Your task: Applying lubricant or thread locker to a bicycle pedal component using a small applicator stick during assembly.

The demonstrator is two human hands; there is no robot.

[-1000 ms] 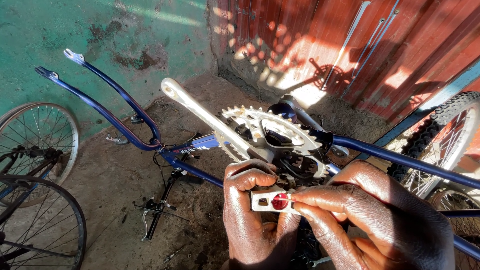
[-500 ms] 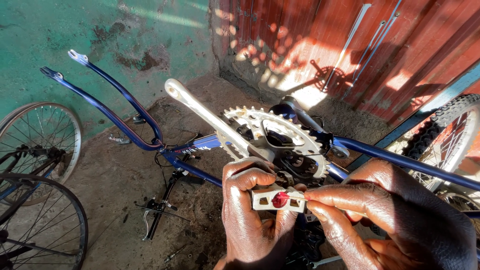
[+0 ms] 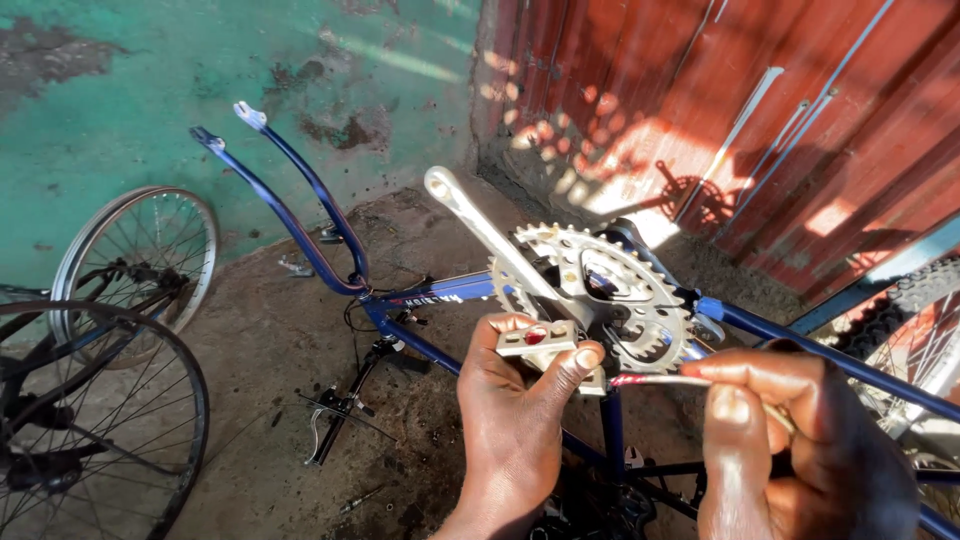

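Observation:
My left hand (image 3: 515, 425) grips a pale bicycle pedal (image 3: 545, 350) with a red reflector, held just below the silver crank arm (image 3: 480, 230) and toothed chainring (image 3: 600, 290). My right hand (image 3: 775, 440) pinches a thin metal rod (image 3: 655, 380) whose reddish tip points at the pedal's right end. Both hands hover in front of an upturned blue bicycle frame (image 3: 420, 295) with its fork blades (image 3: 290, 190) sticking up.
Two loose spoked wheels (image 3: 120, 260) lean at the left. A knobby tyre (image 3: 925, 300) shows at the right edge. A brake part (image 3: 335, 415) lies on the dirty concrete floor. A green wall and a red metal door (image 3: 760, 120) stand behind.
The view has shifted right. My right hand has drawn away from the pedal to the right, pulling the thin rod out with it. My left hand still holds the pedal.

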